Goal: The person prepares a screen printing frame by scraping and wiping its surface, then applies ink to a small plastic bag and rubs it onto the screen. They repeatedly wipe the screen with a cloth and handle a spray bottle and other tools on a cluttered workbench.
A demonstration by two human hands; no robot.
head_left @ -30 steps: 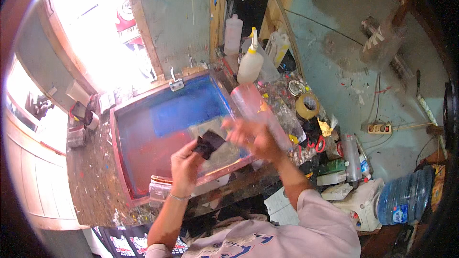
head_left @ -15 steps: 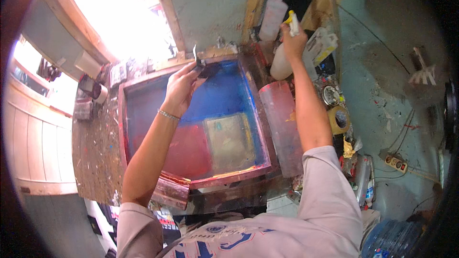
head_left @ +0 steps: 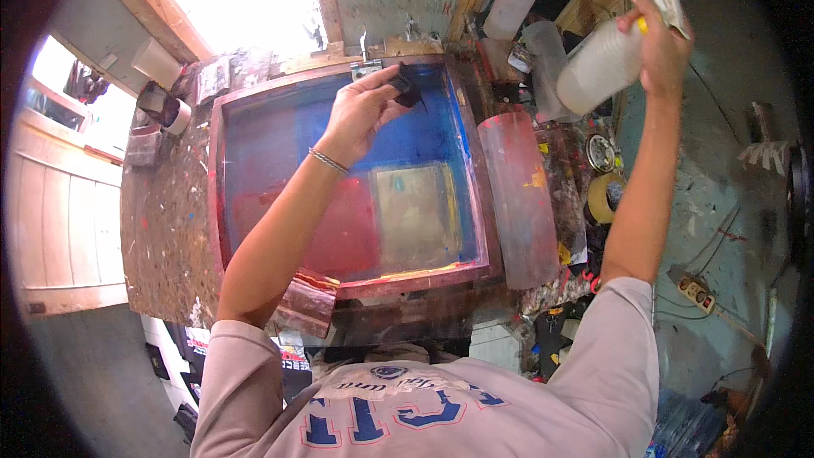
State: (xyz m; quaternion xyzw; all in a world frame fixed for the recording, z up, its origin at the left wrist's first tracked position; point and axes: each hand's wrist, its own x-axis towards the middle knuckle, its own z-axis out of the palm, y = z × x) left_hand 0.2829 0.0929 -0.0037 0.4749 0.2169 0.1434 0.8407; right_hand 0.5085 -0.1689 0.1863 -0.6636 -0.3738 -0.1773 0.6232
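Note:
My right hand (head_left: 666, 55) is wrapped round a translucent spray bottle (head_left: 600, 68) with a yellow-and-white trigger head, held up and tilted at the right. A pale liquid shows in its lower part. Between the fingers of my left hand (head_left: 360, 114) is a bunched black cloth (head_left: 409, 87). That hand is over the far part of a screen printing frame (head_left: 424, 282), whose mesh has blue, red and yellowish areas. Behind it, a metal hinge clamp (head_left: 365, 69) sits at the frame's far edge.
A red-stained translucent sheet (head_left: 519, 203) lies right of the frame. Beyond it are a white bottle (head_left: 514, 2), a tape roll (head_left: 603, 198) and clutter. A wooden-handled squeegee (head_left: 307, 304) rests at the near edge. Cups (head_left: 176, 116) stand far left; a power strip (head_left: 697, 293) lies on the floor.
My right hand has lifted the spray bottle from among the containers and brought it up and to the right. My left hand has shifted right, away from the clamp, with the cloth.

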